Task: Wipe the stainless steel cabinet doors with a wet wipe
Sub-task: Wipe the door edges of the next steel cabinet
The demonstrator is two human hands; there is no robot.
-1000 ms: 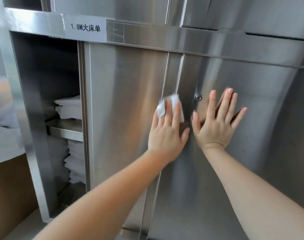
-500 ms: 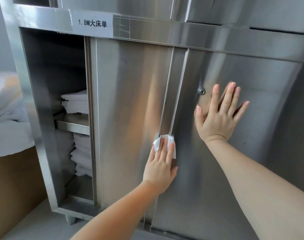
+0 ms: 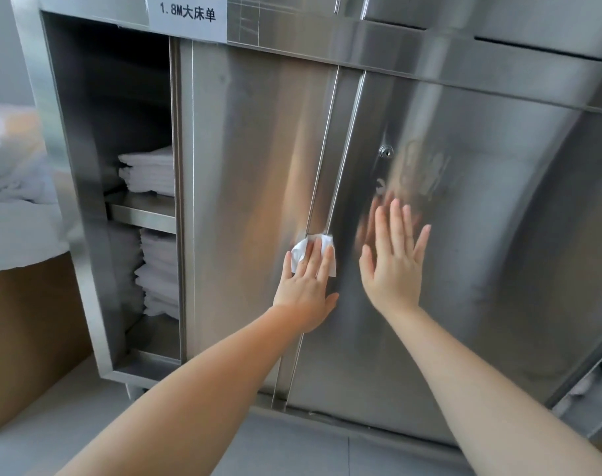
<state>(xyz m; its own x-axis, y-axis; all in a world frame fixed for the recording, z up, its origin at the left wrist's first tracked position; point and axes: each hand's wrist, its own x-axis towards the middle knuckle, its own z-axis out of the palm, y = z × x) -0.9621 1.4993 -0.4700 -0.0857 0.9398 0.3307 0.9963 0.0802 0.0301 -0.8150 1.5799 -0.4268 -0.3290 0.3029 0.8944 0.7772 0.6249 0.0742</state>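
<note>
A stainless steel cabinet fills the view, with a left sliding door [image 3: 251, 187] and a right sliding door [image 3: 481, 242] that carries a small round lock [image 3: 385, 151]. My left hand [image 3: 308, 286] presses a white wet wipe [image 3: 298, 252] flat against the seam where the two doors overlap. My right hand [image 3: 394, 262] is spread wide in front of the right door, below the lock, holding nothing; whether it touches the steel I cannot tell. A smudged handprint [image 3: 426, 173] shows on the steel above it.
The cabinet's left bay [image 3: 97, 132] stands open, with folded white linen [image 3: 152, 173] stacked on a shelf and more below. A paper label [image 3: 188, 13] sits on the top rail. White bedding [image 3: 14, 214] and a brown surface [image 3: 25, 334] lie to the left; grey floor below.
My right hand has left its earlier spot beside the lock and dropped lower, leaving a handprint. My left hand slid the wipe down the door seam. The view has tilted down.
</note>
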